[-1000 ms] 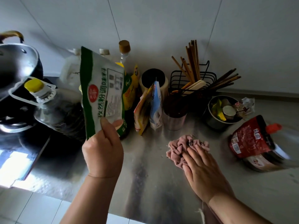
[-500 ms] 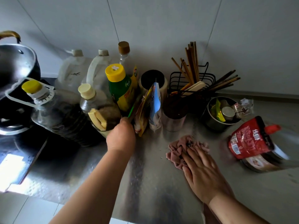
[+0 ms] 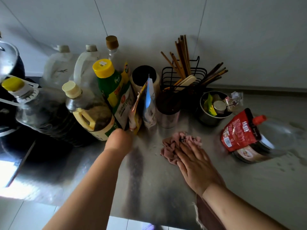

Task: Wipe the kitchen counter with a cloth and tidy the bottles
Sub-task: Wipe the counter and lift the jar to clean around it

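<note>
The right hand [image 3: 197,165] lay flat, fingers spread, pressing the crumpled pink cloth [image 3: 176,146] onto the brushed-steel tabletop [image 3: 149,188]. The blurred left hand [image 3: 118,140] reached the white-and-green seasoning pouch [image 3: 123,110] tucked beside the yellow-capped green bottle [image 3: 109,82]; its grip could not be told. A good wipe needed steady pressure and long strokes, clear of the crowded bottles.

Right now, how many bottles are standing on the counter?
6: two white jugs at the wall, a cork-topped bottle, a green yellow-capped bottle, a cream-capped handled bottle, a large oil bottle far left. Others may hide behind.
</note>
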### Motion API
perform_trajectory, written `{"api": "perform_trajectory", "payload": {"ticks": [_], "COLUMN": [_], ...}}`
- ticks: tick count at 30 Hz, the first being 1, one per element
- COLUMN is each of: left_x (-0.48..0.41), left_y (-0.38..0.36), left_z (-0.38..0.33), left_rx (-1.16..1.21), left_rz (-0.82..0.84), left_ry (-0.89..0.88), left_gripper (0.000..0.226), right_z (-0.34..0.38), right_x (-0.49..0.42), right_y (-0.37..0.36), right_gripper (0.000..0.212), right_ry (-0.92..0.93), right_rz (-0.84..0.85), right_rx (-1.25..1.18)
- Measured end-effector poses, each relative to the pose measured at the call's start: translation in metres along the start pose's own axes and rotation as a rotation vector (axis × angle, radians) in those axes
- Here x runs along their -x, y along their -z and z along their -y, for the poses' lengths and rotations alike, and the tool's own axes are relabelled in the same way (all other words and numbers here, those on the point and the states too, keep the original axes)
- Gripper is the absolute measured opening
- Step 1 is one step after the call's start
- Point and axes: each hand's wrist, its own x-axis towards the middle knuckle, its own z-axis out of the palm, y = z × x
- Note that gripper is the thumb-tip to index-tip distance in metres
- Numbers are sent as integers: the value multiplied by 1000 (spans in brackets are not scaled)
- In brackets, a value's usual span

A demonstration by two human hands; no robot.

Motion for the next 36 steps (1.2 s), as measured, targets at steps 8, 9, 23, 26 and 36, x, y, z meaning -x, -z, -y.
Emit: {"api": "perform_trajectory", "payload": {"ticks": [8,9,23,26,36], "left_x": [77,81,149,140,143], "left_y": [-33,-38,-151,-172,-147], "left_z": [-24,-32,-165,-172,-149], "left_rx": [-32,-36,-115,-138,-183], "left_rz": [387,388,448,377,125], "left_ry": [-81,-133,-628,-592,-683], "left_gripper": [24,22,99,93,42], "right_z": [-27,-38,-120,-146,-122], "right_x": [50,62,107,95,59], "right_y": [6,7,84,93,98], "right_gripper": [38,38,46,105,96], "right_ry": [105,100,-752,-815,-531], "right_rz": [-30,-54,-386,-333,-388], "right_rx": [-158,-152,-635,-830,-955]}}
